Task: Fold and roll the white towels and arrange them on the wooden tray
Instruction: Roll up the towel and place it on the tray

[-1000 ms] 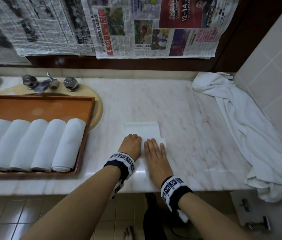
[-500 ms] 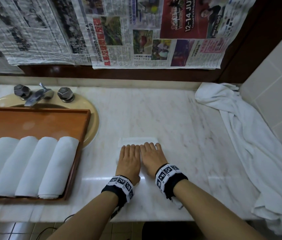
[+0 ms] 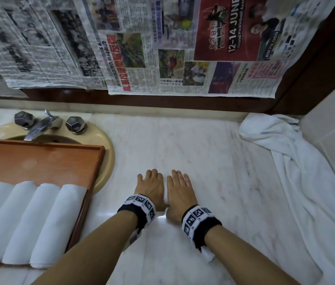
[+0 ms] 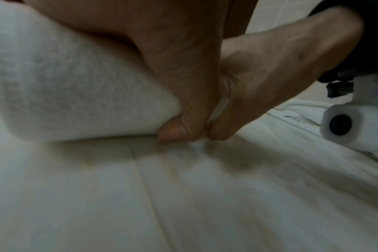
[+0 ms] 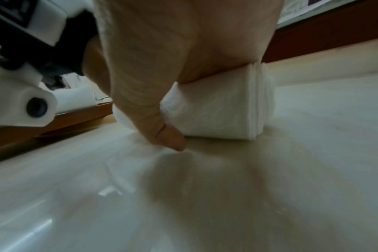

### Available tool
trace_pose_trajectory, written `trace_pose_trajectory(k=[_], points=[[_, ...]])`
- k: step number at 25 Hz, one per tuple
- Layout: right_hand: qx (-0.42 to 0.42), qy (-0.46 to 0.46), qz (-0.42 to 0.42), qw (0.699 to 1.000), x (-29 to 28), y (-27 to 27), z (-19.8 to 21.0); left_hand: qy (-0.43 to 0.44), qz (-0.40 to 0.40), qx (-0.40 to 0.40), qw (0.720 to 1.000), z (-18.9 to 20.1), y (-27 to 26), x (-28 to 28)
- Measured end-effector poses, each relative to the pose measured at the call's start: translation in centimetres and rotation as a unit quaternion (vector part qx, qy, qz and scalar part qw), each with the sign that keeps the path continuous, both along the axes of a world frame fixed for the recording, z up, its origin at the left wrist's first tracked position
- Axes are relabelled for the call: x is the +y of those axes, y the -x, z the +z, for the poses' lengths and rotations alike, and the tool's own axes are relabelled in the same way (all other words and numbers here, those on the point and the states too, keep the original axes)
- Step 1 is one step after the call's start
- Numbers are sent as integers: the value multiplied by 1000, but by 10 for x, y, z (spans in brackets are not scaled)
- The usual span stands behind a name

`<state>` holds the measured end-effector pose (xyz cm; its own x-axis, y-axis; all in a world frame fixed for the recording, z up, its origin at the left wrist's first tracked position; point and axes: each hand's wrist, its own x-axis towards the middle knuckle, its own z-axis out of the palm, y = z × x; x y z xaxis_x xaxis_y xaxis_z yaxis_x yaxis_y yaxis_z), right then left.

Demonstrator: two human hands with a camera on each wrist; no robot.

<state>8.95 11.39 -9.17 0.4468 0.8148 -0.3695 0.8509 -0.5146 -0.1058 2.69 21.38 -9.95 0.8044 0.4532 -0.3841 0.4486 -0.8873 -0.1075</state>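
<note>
The head view is dim and evenly lit, sharp in the middle, with wide-angle bending toward its edges that bows the counter [image 3: 214,161] and the newspaper [image 3: 162,48]. A small bright glare sits on the counter between the two wrists. Both wrist views are darker, grainy and soft. In the left wrist view the rolled towel [image 4: 76,85] is blurred. In the right wrist view a soft shadow spreads across the counter below the thumb [image 5: 168,138], and a glare streak lies near the lower left corner.
</note>
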Motion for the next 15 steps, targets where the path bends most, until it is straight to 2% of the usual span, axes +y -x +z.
trace_pose_trajectory(k=[7,11,15], points=[[71,48,-2,996,16,-23,17,52,-8,11,999,8,1,8],[102,27,-2,994,41,-11,49,38,-38,-15,998,51,24,42],[67,-39,-26,997,87,29,93,38,-65,-72,995,99,64,97]])
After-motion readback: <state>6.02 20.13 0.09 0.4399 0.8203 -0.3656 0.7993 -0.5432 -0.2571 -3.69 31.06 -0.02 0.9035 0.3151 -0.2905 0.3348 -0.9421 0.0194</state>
